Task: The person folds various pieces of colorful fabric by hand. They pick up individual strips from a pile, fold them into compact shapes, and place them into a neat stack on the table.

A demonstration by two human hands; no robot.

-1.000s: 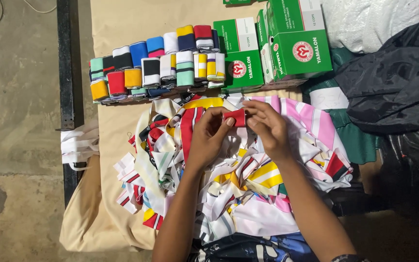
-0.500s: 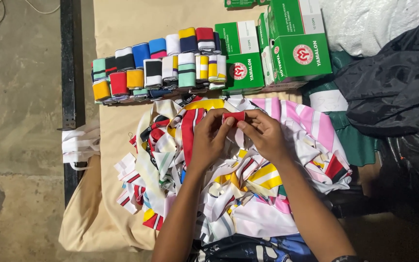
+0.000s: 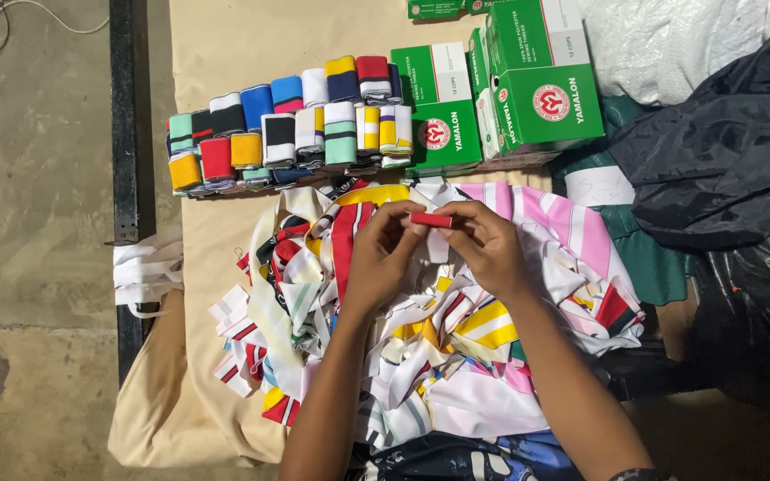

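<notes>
- Red fabric strip (image 3: 431,219) sits pinched between both hands, held level above the heap of scraps, at about the centre of the view
- Left hand (image 3: 383,254) is closed on the strip's left end, thumb and fingertips pressed together, the other fingers curled under
- Right hand (image 3: 485,245) is closed on the right end in the same pinch; compared with a second ago the strip looks flatter and more drawn out between the hands, which sit much where they were
- By my judgement that means the piece is being folded or smoothed into a neat band, like the ones stacked ahead
- Below the hands, at six o'clock, lies a loose pile of striped fabric pieces (image 3: 421,356) in white, red, yellow and pink, spread over a beige cloth (image 3: 225,36)
- At eleven o'clock from the hands, a row of folded bands (image 3: 287,129) stands in order: yellow, red, blue, black, white, green
- At one o'clock stand green and white boxes (image 3: 541,76), touching the row's right end
- At three o'clock, dark plastic sheeting (image 3: 724,169) is bunched up
</notes>
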